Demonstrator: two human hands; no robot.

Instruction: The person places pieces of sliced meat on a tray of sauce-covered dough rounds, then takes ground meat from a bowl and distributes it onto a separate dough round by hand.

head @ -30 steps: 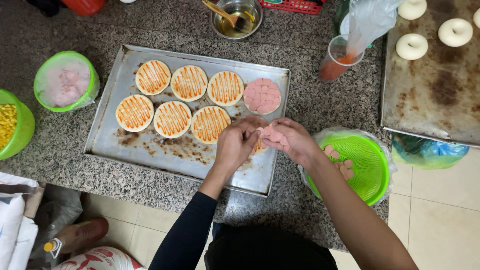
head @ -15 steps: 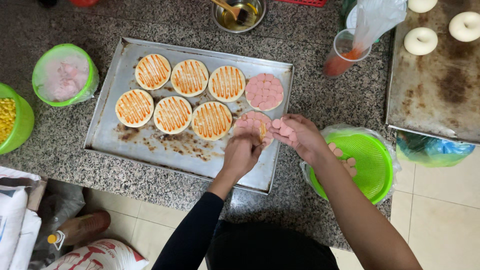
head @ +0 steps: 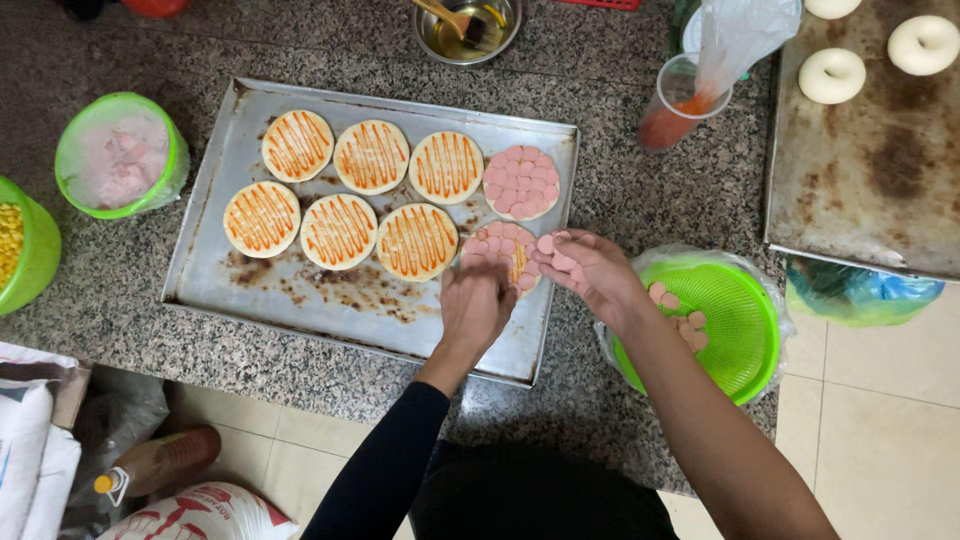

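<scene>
A metal baking tray [head: 250, 290] on the granite counter holds several round dough bases striped with orange sauce [head: 340, 230]. One base at the tray's right [head: 521, 183] is fully covered with pink sausage slices. Below it, a second base [head: 497, 250] is partly covered. My left hand [head: 477, 305] rests fingers-down on that base's near edge. My right hand [head: 585, 268] hovers at its right side, holding several pink sausage slices [head: 552, 248] in its fingers.
A green strainer basket [head: 735, 320] with sausage slices sits right of the tray. A covered green bowl [head: 120, 155] and a bowl of corn [head: 15, 240] stand at left. A steel bowl with a brush [head: 468, 25], a sauce bag in a cup [head: 690, 90], and a second tray with dough rings [head: 860, 150] lie beyond.
More sausage slices now lie on the lower right base. Both hands have stayed over it, the left sliding to its near edge.
</scene>
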